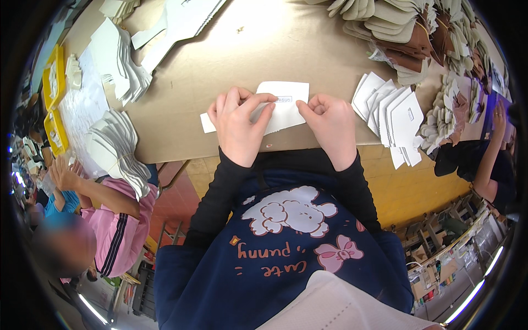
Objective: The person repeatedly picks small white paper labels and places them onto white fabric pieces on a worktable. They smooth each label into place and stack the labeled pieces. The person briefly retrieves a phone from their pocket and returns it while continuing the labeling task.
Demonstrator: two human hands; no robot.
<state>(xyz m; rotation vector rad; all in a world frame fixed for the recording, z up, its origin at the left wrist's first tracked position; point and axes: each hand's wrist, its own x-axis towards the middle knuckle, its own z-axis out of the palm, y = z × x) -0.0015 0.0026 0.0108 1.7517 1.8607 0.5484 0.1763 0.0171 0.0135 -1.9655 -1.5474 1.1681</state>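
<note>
A white cut piece (286, 117) of sheet material lies on the table in front of me, with a small printed label (284, 99) near its upper middle. My left hand (239, 124) rests over the piece's left side, its thumb and index finger closed together at the label's left end. At the right edge of the same piece is my right hand (333, 129), its thumb pressed on the white surface and the other fingers curled in. The left hand hides part of the piece.
A fanned row of white pieces (404, 115) overhangs the table's near edge at right. White stacks (113, 140) and yellow trays (55, 77) are at left. Beige and brown bundles (396, 33) fill the far right. A person in pink (124, 225) works at left; another person's arm (489, 159) shows at right.
</note>
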